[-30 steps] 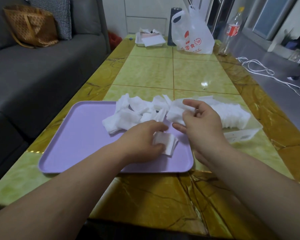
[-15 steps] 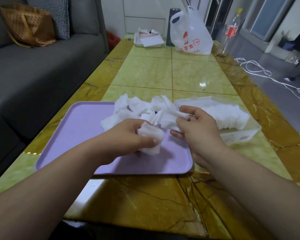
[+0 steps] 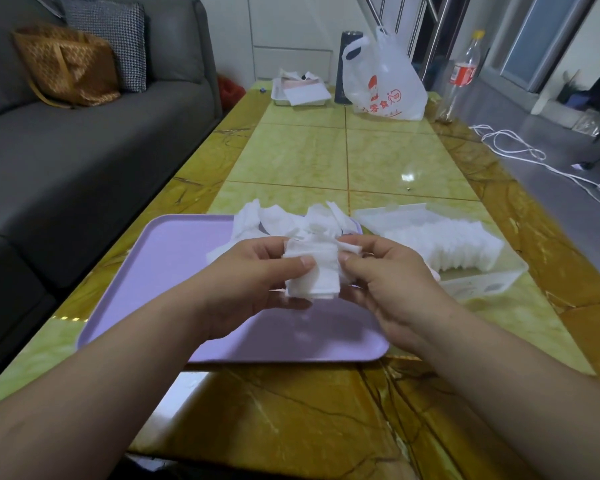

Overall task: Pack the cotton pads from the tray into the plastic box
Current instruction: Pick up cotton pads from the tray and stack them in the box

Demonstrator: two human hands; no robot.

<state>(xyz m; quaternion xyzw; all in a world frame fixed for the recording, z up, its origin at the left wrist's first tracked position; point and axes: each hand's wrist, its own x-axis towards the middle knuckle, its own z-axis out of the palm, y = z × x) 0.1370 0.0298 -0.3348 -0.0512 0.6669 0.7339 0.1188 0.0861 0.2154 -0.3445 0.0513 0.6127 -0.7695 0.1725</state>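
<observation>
Where the fingers [image 3: 374, 244] pinch, the cotton pads [image 3: 316, 276] lie between.

left hand [image 3: 253, 277] has raised pad stack [image 3: 317, 271] off tray [image 3: 170, 271], right hand [image 3: 392, 282] now pinching it too

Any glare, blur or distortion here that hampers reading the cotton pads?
Head view: the wide-angle lens warps the table edges; a light reflection glares on its glossy top; packed pads in the plastic box blow out into one white mass; the pad stack held by left hand and right hand is slightly soft.
</observation>
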